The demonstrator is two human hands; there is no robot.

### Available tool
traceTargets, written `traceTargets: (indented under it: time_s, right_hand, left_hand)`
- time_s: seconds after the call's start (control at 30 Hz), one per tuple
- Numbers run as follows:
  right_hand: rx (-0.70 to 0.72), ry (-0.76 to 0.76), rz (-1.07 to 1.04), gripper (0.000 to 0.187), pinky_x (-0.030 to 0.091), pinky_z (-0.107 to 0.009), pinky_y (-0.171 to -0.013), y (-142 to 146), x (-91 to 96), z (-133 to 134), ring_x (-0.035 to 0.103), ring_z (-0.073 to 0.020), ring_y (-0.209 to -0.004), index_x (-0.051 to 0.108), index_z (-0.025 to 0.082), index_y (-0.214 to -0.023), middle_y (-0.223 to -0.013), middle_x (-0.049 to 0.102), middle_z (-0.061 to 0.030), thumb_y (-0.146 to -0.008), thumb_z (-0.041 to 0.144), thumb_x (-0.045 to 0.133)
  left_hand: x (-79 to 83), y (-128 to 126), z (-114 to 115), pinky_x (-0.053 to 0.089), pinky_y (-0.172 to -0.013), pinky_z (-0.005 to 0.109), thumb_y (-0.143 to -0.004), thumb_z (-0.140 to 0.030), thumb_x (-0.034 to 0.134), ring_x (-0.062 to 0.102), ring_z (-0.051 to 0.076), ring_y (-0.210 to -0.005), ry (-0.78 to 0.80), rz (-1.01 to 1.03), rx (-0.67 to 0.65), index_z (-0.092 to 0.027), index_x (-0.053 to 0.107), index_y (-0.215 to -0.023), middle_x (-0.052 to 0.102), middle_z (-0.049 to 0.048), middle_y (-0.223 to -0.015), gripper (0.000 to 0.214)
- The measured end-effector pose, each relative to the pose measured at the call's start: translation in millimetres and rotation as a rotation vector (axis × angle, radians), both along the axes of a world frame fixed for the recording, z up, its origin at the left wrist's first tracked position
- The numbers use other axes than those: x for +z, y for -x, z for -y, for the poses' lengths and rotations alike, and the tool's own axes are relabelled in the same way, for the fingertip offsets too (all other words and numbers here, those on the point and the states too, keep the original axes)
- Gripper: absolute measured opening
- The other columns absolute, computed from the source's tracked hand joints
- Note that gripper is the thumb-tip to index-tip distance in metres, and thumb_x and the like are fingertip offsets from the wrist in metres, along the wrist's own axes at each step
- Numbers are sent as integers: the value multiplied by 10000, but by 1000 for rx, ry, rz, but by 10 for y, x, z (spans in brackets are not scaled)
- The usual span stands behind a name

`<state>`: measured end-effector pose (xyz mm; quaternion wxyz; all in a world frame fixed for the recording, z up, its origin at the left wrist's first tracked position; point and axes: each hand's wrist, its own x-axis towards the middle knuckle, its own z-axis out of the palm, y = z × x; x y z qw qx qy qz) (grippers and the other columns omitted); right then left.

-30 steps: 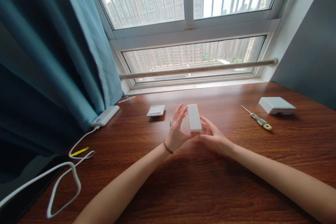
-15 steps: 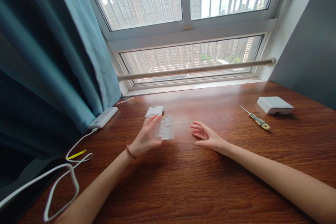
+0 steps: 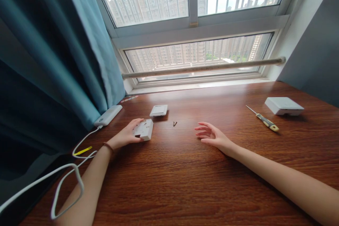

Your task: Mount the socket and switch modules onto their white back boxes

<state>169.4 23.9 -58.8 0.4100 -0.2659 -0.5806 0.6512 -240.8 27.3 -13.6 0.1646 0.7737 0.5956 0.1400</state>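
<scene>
My left hand (image 3: 126,135) grips a white switch back box (image 3: 146,129) by its left side, fingers at the far edge and thumb at the near edge. The box is low at the tabletop, its holed face upward; whether it rests fully on the wood I cannot tell. Just behind it lies a white light switch panel (image 3: 159,110). Two small dark screws (image 3: 174,124) lie side by side to the right of the box. Apart from all of these, my right hand (image 3: 213,136) hovers over or rests on the table, open, fingers loosely curved and nothing held.
On the right lie a screwdriver (image 3: 262,118) with a grey and cream handle and a white box (image 3: 284,106). A white power strip (image 3: 108,115) with its cable (image 3: 79,187) runs along the left, by a blue curtain (image 3: 103,60). A yellow strip (image 3: 83,150) touches the cable.
My left hand has carried the back box leftward and down toward the table. The screws, not visible before, now show. My right hand has hardly moved; the view has shifted slightly.
</scene>
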Motion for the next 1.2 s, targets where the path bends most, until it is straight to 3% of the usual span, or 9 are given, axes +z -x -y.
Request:
traceTargets:
  time_s: [0.17,0.33,0.47,0.6,0.73,0.83,1.0,1.1,1.2]
  right_hand:
    - [-11,-78,78,589,469,-454,-895,1,19,22,614,-215,-986,412,227,-1184,-1164,566,-132,-678,298,705]
    - [-76,-143,172,554,509,-423,-842,-25,88,-31,640,-219,-956,441,195,-1170,-1156,595,-149,-686,330,673]
    - [-252,-245,321,330,512,-412,-824,-206,196,-246,649,-223,-923,563,168,-1018,-1050,652,-131,-734,330,610]
    - [-501,-402,502,209,478,-449,-848,-613,268,-405,637,-238,-869,637,172,-890,-937,670,-104,-726,292,589]
    - [-676,-523,618,207,426,-469,-901,-1123,231,-351,606,-262,-914,665,193,-873,-969,669,-85,-697,270,586]
    - [-791,-538,667,197,412,-490,-902,-1409,162,-285,610,-280,-900,674,189,-844,-934,679,-91,-699,281,577]
    - [-863,-478,651,224,454,-460,-856,-1508,112,-280,631,-258,-832,672,174,-878,-912,679,-99,-731,302,561]
    - [-798,-428,598,203,447,-468,-868,-1378,123,-234,626,-251,-828,676,181,-857,-914,675,-89,-723,301,582]
    - [-675,-340,501,193,463,-463,-859,-1131,132,-108,633,-245,-845,676,182,-843,-901,683,-87,-736,320,593]
  left_hand:
    - [-20,160,17,263,-1090,394,-656,-414,662,318,284,-1323,54,5,-13,-211,286,-1388,326,88,-1445,848]
    - [89,174,15,267,-1072,464,-588,-495,701,240,337,-1350,-114,-86,161,-243,283,-1392,330,83,-1450,941]
    - [216,-250,-188,303,-1065,387,-708,-596,556,372,288,-1286,-315,-76,360,-119,292,-1369,402,151,-1383,857]
    - [203,-862,-593,277,-1072,337,-686,-603,581,317,292,-1312,-241,-228,355,-88,217,-1384,325,170,-1419,941]
    - [44,-1206,-995,329,-957,539,-600,-643,614,366,455,-1223,-154,-266,532,-87,218,-1379,328,277,-1367,1036]
    - [-63,-1264,-1173,373,-858,582,-524,-622,669,421,497,-1151,-44,-283,651,-91,312,-1328,382,317,-1304,1027]
    - [-30,-1261,-1225,393,-850,540,-575,-548,647,460,457,-1134,29,-287,718,-76,384,-1260,455,314,-1239,873]
    - [96,-1359,-1140,403,-829,533,-600,-515,628,476,461,-1109,14,-271,699,-51,419,-1214,471,324,-1207,797]
    - [221,-1650,-946,402,-847,498,-637,-485,599,492,433,-1095,-56,-233,576,-64,431,-1197,503,283,-1178,721]
